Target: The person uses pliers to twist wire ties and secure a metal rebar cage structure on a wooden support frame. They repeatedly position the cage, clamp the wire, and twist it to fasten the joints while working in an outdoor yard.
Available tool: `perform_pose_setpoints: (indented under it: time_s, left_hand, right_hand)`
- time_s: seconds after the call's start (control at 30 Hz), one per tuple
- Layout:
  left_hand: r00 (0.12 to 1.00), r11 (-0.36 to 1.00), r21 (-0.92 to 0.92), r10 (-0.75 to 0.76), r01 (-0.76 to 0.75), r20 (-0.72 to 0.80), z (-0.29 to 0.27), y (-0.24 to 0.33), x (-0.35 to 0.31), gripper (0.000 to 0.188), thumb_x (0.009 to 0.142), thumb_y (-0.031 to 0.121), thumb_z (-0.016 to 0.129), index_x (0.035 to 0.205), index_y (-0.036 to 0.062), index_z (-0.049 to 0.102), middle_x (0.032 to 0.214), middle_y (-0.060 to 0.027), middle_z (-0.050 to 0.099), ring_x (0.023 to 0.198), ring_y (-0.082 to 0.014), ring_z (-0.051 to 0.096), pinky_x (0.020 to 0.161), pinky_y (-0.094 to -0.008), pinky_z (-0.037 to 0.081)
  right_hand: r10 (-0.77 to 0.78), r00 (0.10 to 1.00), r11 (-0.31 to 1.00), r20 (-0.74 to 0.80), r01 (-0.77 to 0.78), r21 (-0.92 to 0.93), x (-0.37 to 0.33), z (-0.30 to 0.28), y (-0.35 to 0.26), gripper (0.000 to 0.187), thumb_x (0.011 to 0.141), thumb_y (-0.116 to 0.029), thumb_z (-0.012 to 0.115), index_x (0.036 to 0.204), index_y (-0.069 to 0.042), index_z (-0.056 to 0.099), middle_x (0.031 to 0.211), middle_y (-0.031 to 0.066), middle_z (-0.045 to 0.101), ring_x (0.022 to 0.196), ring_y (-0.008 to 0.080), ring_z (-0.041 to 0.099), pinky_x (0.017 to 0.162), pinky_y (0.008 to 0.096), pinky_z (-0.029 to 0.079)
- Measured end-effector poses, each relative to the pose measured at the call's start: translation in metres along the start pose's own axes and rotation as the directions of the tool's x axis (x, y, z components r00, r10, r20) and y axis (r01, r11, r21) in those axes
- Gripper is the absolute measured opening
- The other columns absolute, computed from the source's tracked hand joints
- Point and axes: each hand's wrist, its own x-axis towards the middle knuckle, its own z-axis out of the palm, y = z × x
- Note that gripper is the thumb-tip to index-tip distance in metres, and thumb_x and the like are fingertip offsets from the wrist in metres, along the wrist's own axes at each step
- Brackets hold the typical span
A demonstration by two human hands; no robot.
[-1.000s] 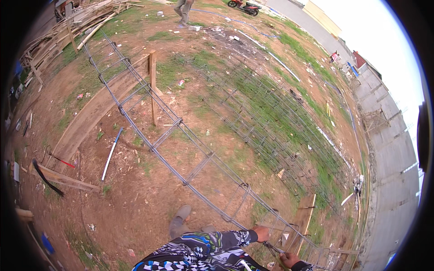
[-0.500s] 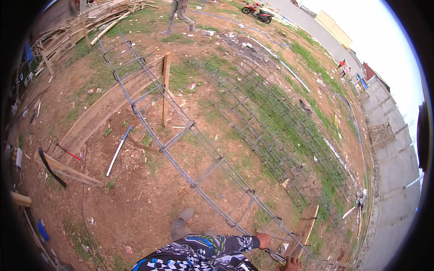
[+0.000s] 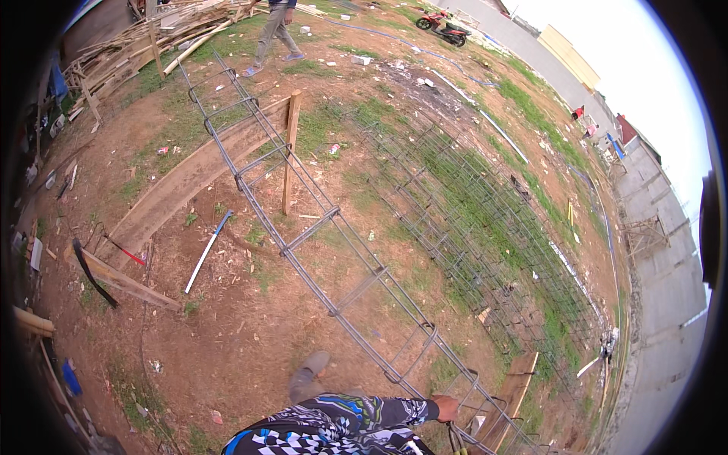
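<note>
A long rebar cage (image 3: 284,250), with square stirrups spaced along its bars, runs diagonally from the far left to the lower right. My left hand (image 3: 446,408) is closed on its near bar towards the lower right end, the arm in a patterned sleeve stretched across. Just below that hand, a tool with yellowish handles (image 3: 459,446) shows at the lower edge; its kind is too cut off to make out. My right hand is out of the picture. Part of the cage passes over a plank support (image 3: 509,402) beside my hand.
More rebar cages (image 3: 485,227) lie on the grass to the right. An upright stake (image 3: 291,152) and a long board (image 3: 182,182) stand under the cage's far part. A person (image 3: 274,34) walks near a wood pile (image 3: 178,30). A red motorbike (image 3: 443,28) is parked behind.
My right hand has dropped out of view at the lower edge. My left hand stays on the cage. The person at the back has moved left and nearer. The view has shifted slightly.
</note>
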Motion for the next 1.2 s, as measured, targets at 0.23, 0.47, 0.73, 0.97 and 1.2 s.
perform_pose_setpoints:
  time_s: [0.23,0.47,0.73,0.97,1.2]
  left_hand:
    - [0.993,0.992,0.055,0.117,-0.117,0.008,-0.009,0.005,-0.008,0.038,0.087,0.035,0.057,0.086,-0.0015,0.067,0.086,-0.0273,0.067,0.084,-0.0444,0.065,0.077,-0.0544,0.050]
    - [0.911,0.977,-0.031,0.186,-0.212,-0.368,-0.010,0.009,-0.018,0.035,0.092,0.034,0.057,0.089,0.0000,0.065,0.083,-0.0216,0.065,0.078,-0.0397,0.064,0.069,-0.0481,0.049]
    - [0.995,0.973,-0.217,0.086,-0.075,0.040,-0.001,0.025,-0.080,0.035,0.097,0.035,0.058,0.106,0.0013,0.062,0.083,-0.0104,0.067,0.073,-0.0182,0.065,0.062,-0.0325,0.049]
    - [0.902,0.941,-0.335,0.190,-0.054,0.388,0.030,0.021,-0.087,0.032,0.100,0.030,0.054,0.108,-0.0004,0.060,0.087,-0.0077,0.068,0.063,-0.0115,0.062,0.053,-0.0234,0.048]
    - [0.880,0.767,-0.607,0.126,0.207,0.459,0.047,0.076,-0.088,0.027,0.101,0.026,0.051,0.101,0.0001,0.057,0.085,-0.0121,0.067,0.057,-0.0148,0.062,0.051,-0.0271,0.050]
  right_hand:
    - [0.012,0.987,0.982,0.158,-0.041,0.186,0.003,0.028,0.018,0.061,0.080,-0.055,0.068,0.097,0.003,0.059,0.086,0.0189,0.068,0.083,0.0334,0.069,0.076,0.0462,0.054]
    - [-0.715,0.633,-0.471,0.298,-0.750,0.463,-0.017,0.068,0.000,0.038,0.101,-0.035,0.047,0.120,-0.001,0.053,0.085,0.0064,0.058,0.074,0.0181,0.054,0.072,0.0343,0.046]
    - [0.187,0.939,-0.169,0.287,-0.257,0.951,-0.040,0.066,-0.088,0.029,0.094,-0.028,0.062,0.100,0.000,0.063,0.074,0.0099,0.066,0.062,0.0204,0.067,0.054,0.0338,0.052]
    - [0.659,0.750,0.327,0.046,-0.342,0.881,-0.066,0.063,-0.136,0.027,0.093,-0.022,0.058,0.112,-0.002,0.062,0.076,0.0106,0.066,0.071,0.0205,0.066,0.063,0.0385,0.052]
    - [0.384,0.858,-0.825,0.342,0.152,0.544,-0.099,0.129,-0.156,0.064,0.089,-0.006,0.060,0.148,-0.012,0.037,0.122,0.0099,0.062,0.098,0.0204,0.063,0.085,0.0311,0.052]
